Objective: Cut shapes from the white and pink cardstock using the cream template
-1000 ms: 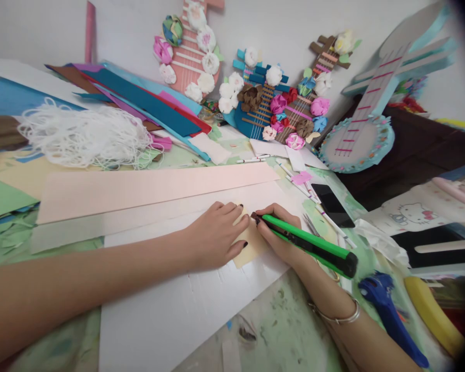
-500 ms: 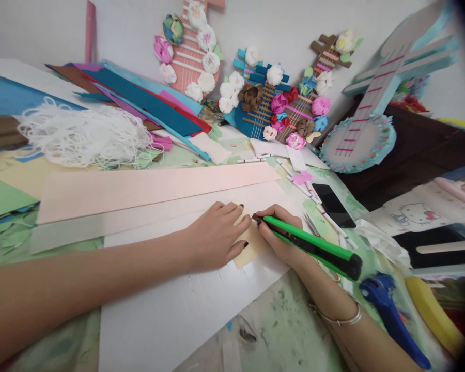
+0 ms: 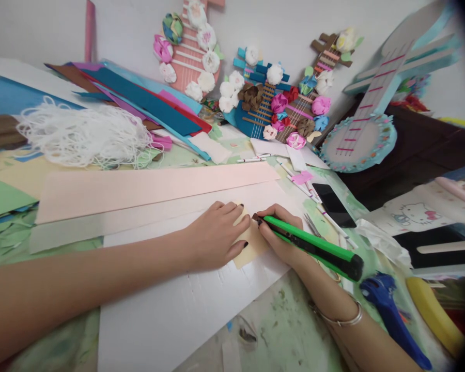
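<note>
My left hand (image 3: 217, 235) lies palm down with fingers stretched out, pressing on a small pale-yellow piece of paper (image 3: 256, 248). Beneath that paper is a large white board (image 3: 158, 320) with cut marks on its surface. In my right hand (image 3: 279, 247) is a green and black utility knife (image 3: 313, 244), held like a pen. The knife's front end points left, at the yellow paper near my left fingertips. Whether the blade touches the paper I cannot make out. A long pale-pink paper strip (image 3: 151, 191) lies just beyond my left hand.
White string (image 3: 85, 134) is heaped at left by stacked coloured sheets (image 3: 147, 103). Paper instruments with flowers (image 3: 263, 103) stand at the back. To the right are a phone (image 3: 333, 205), scissors (image 3: 313, 225), a blue-handled tool (image 3: 391, 315) and a yellow tape roll (image 3: 434, 312).
</note>
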{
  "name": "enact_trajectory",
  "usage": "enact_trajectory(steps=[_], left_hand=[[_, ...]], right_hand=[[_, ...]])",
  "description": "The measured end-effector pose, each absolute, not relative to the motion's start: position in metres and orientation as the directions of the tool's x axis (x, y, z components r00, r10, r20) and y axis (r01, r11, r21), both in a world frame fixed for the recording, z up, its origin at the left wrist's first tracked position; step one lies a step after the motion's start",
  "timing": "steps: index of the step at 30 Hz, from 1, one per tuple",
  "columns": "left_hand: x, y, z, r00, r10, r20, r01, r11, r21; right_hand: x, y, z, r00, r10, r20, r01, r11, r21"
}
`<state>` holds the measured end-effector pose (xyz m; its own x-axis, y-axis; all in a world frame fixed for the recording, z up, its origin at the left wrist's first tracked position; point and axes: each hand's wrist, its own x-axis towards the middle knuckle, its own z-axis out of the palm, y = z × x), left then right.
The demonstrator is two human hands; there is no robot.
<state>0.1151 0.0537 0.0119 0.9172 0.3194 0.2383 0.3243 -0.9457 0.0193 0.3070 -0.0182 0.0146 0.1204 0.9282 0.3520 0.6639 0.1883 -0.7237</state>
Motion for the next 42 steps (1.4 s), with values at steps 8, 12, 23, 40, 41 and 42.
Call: enact_trajectory(steps=[8,12,23,40,41,42], left_hand=[[0.1147,0.0544,0.0103,0.913,0.314,0.259,0.318,-0.948,0.028],[0.1148,0.0539,0.0113,0.913,0.318,0.256,0.322,-0.946,0.025],[0.1154,0.0537,0.0120,0.919,0.319,0.231,0.324,-0.946,0.015],[0.1144,0.0542,0.0118,0.919,0.303,0.251,0.306,-0.952,0.027],[0.1144,0.0544,0.0115,0.918,0.300,0.258,0.303,-0.953,0.029],[0.1146,0.0546,0.0112,0.918,0.299,0.260,0.302,-0.953,0.030]], right_hand=[[0.3079,-0.0186,0.0143,0.105,0.932,0.348,0.665,0.194,-0.721],[0.3080,-0.0190,0.0156,0.101,0.933,0.346,0.663,0.196,-0.723],[0.3072,-0.0204,0.0188,0.122,0.937,0.329,0.655,0.173,-0.736],[0.3078,-0.0211,0.0176,0.107,0.935,0.339,0.677,0.181,-0.713],[0.3075,-0.0212,0.0175,0.111,0.933,0.342,0.678,0.181,-0.713],[0.3073,-0.0213,0.0173,0.115,0.932,0.344,0.677,0.180,-0.714]])
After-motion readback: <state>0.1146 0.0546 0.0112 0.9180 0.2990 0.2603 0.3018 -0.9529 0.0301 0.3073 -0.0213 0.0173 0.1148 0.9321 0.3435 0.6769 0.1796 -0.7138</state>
